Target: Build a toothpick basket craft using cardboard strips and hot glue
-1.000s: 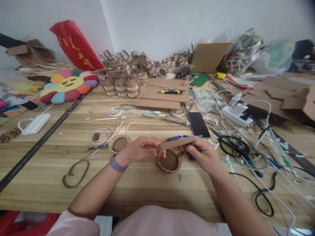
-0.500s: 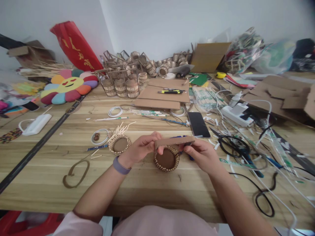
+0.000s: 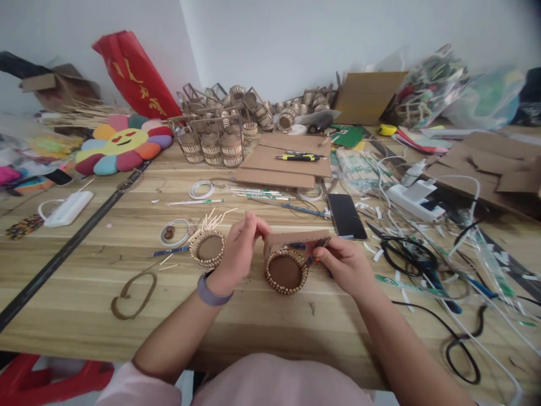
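Note:
A folded brown cardboard strip (image 3: 296, 239) stands bent around the far side of a small round basket (image 3: 287, 288), which has a stick-edged wall and a brown base. My right hand (image 3: 344, 262) pinches the strip's right end between thumb and fingers. Just left of the strip, my left hand (image 3: 240, 248) is raised with its fingers stretched and holds nothing that shows. Beside it, a second round basket (image 3: 207, 264) sits on the table, partly covered by that hand. Behind this basket lie several loose pale sticks (image 3: 211, 221).
A phone (image 3: 346, 216) lies beyond my right hand. Black cable coils (image 3: 399, 254) and a white power strip (image 3: 416, 202) are at the right. Flat cardboard sheets (image 3: 270, 163) with a cutter (image 3: 300, 158) lie at the back, near finished lantern-like pieces (image 3: 211, 149). A curled brown strip (image 3: 127, 310) lies left.
My left hand has let go of the cardboard strip's left end and turned upright beside it. My right hand keeps its hold on the other end. The view has shifted slightly.

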